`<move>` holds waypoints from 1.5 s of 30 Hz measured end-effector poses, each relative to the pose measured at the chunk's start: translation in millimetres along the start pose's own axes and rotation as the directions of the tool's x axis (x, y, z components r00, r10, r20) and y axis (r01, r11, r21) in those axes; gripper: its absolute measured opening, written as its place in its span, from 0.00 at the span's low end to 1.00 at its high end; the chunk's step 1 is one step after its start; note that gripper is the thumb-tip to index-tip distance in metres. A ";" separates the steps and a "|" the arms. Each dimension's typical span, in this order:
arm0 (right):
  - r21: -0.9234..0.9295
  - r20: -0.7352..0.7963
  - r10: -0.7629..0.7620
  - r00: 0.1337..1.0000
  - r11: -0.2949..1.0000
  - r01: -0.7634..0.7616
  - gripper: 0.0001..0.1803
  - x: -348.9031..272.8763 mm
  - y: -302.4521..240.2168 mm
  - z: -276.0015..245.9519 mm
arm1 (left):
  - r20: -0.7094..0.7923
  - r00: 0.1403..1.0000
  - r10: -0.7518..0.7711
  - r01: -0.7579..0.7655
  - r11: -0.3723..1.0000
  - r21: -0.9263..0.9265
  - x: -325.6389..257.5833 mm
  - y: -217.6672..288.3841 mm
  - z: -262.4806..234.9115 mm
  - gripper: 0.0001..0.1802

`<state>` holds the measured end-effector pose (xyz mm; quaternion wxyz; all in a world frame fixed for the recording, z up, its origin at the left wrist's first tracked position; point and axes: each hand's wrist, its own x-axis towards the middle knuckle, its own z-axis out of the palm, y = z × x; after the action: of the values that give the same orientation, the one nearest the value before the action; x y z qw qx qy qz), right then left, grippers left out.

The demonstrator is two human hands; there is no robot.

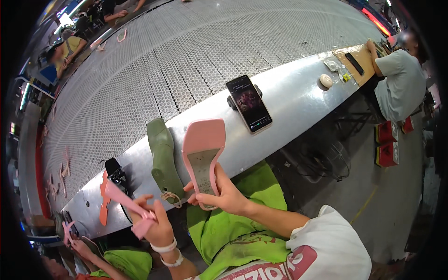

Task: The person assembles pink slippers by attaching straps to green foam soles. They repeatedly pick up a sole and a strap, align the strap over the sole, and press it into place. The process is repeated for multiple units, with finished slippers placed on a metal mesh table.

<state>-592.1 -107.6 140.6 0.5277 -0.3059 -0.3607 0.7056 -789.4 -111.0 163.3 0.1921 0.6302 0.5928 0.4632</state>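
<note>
My right hand (228, 193) grips the heel end of a shoe insole (203, 144), its thumb lying over the grey, marked face. Pink material covers the insole's wide toe end and runs along its edges. In my left hand (158, 226), lower and to the left, a pink strap (120, 195) is pinched between bent fingers, with a shorter pink end sticking out below. Two pale bands circle that wrist. Just left of the insole, a green shoe last (161, 149) lies on the metal ledge, a cord loop at its near end. Neither hand touches it.
A phone (249, 103) leans on a stand on the metal ledge (289, 88). Orange cut pieces (103, 200) and a black object (115, 170) lie left. Beyond runs a perforated conveyor (196, 56). A fan (326, 158) stands below right. Co-workers sit at both ends and across.
</note>
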 end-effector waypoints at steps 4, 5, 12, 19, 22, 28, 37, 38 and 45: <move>0.085 -0.049 0.044 0.998 0.996 -0.040 0.30 -5.2 -6.8 -39.2 | 0.027 1.000 0.008 -0.012 0.992 0.125 19.1 -7.1 53.5 0.23; 0.087 -0.059 0.062 0.996 0.995 -0.057 0.29 -4.4 -8.4 -48.2 | 0.011 1.000 0.021 -0.022 0.995 0.096 19.0 -13.5 68.9 0.25; 0.035 -0.142 0.086 0.986 0.996 -0.081 0.26 12.2 5.2 -85.2 | 0.033 0.978 -0.204 0.204 0.930 -0.307 12.6 -29.2 108.1 0.33; -0.034 -0.174 0.087 0.981 0.995 -0.094 0.24 36.0 39.7 -80.5 | 0.002 0.978 -0.209 0.200 0.932 -0.303 21.7 -55.0 108.9 0.32; -0.037 -0.187 0.096 0.978 0.994 -0.105 0.24 43.3 48.9 -74.9 | 0.006 0.980 -0.197 0.190 0.942 -0.277 25.3 -68.7 104.2 0.32; -0.033 -0.208 0.073 0.976 0.996 -0.081 0.26 55.2 63.7 -62.0 | -0.007 0.976 -0.216 0.202 0.922 -0.331 29.5 -90.0 97.2 0.33; -0.060 -0.188 0.069 0.980 0.995 -0.082 0.29 33.2 25.7 -112.2 | -0.014 0.984 -0.180 0.161 0.910 -0.383 17.2 -53.0 147.1 0.33; -0.061 -0.186 0.071 0.980 0.995 -0.083 0.29 28.4 17.3 -121.9 | -0.015 0.983 -0.181 0.160 0.907 -0.390 15.0 -43.3 156.4 0.32; 0.055 -0.174 0.090 0.981 0.995 -0.081 0.31 -9.5 -47.7 -169.2 | 0.033 0.972 -0.233 0.225 0.879 -0.420 0.3 27.9 197.2 0.30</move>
<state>-427.2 -76.7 87.2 0.5339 -0.3697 -0.2822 0.7062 -613.5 -56.4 87.4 0.3715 0.4950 0.5509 0.5599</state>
